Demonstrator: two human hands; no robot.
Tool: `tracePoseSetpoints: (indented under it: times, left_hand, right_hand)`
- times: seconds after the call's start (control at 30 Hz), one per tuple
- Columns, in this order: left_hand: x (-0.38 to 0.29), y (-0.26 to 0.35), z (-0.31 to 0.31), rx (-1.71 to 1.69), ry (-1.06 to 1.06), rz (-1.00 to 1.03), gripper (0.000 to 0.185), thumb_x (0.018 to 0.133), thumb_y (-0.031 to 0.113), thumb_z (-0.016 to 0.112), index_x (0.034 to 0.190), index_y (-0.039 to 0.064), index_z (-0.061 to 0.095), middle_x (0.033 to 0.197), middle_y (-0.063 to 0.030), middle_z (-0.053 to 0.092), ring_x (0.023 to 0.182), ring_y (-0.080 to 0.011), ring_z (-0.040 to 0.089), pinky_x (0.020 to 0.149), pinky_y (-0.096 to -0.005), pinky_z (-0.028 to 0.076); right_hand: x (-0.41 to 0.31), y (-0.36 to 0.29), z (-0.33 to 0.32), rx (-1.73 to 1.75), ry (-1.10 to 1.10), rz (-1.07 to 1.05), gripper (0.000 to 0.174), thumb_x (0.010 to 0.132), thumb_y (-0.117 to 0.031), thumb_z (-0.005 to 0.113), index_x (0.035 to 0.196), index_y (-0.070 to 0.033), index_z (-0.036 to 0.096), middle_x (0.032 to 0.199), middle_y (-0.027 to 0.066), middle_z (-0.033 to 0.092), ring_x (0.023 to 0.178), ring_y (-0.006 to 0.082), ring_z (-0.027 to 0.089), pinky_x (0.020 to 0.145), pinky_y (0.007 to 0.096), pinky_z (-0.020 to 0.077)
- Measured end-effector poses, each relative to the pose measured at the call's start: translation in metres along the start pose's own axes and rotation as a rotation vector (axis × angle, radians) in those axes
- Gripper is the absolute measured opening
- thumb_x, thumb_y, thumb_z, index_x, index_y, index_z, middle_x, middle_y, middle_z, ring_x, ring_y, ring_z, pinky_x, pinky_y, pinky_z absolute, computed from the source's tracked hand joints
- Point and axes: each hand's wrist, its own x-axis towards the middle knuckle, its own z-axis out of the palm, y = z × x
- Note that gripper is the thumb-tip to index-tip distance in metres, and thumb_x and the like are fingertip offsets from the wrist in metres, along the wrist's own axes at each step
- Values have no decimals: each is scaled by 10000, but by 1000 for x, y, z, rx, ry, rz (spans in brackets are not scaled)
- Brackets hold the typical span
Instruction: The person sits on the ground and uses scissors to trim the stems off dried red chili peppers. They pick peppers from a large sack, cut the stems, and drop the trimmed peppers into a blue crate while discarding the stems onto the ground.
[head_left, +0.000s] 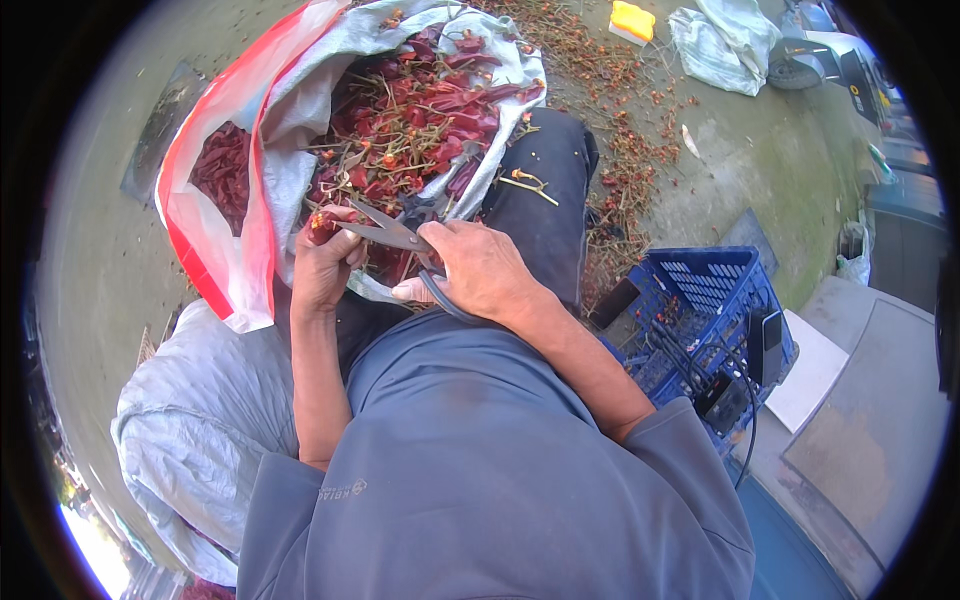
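My left hand (328, 259) pinches a dried red chili pepper (321, 225) by its stem end. In my right hand (480, 266) is a pair of scissors (386, 231), its blades parted and reaching to the pepper in my left hand. Beneath both hands, a white woven sack (296, 101) with its mouth spread wide holds a heap of dried red chili peppers (420, 112) with stems. To the left stands a red and white plastic bag (176, 199), with dark red peppers (223, 176) inside it.
A blue plastic crate (701, 262) with black devices and cables stands at my right. Cut stems (630, 142) litter the concrete floor. A full white sack (202, 405) rests at my left. A yellow sponge-like block (632, 21) and a crumpled sack (724, 45) lie farther off.
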Motion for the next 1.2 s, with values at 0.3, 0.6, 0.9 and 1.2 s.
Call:
tracePoseSetpoints:
  times: [0.3, 0.6, 0.9, 1.2]
  left_hand:
    - [8, 0, 12, 38, -44, -63, 176, 894, -5, 696, 1048, 15, 612, 773, -47, 590, 573, -112, 503, 500, -254, 393]
    - [10, -3, 30, -53, -85, -117, 157, 893, -7, 693, 1012, 14, 593, 786, -60, 593, 560, -116, 500, 479, -257, 395]
    - [4, 12, 41, 9, -86, -132, 152, 890, 6, 699, 996, 1, 591, 771, -74, 591, 531, -111, 482, 470, -262, 381]
    - [38, 115, -41, 1633, 809, 632, 637, 809, 320, 850, 1283, -27, 604, 1197, -192, 678, 1054, -266, 663, 963, -362, 502]
  right_hand:
    - [-9, 7, 9, -52, 131, -15, 581, 777, -576, 774, 898, -35, 598, 758, 134, 663, 718, 362, 684, 665, 466, 555]
    - [-22, 12, 14, -53, 261, -56, 515, 787, -486, 809, 904, -32, 597, 702, 153, 640, 668, 367, 676, 572, 433, 536]
    - [-23, 10, 18, 554, 137, 80, 474, 905, -471, 745, 910, -12, 629, 646, 53, 566, 564, 146, 542, 546, 307, 456]
    - [-27, 62, 11, 1676, 230, 444, 709, 898, -716, 572, 1199, -75, 544, 841, 118, 707, 745, 189, 711, 707, 330, 594]
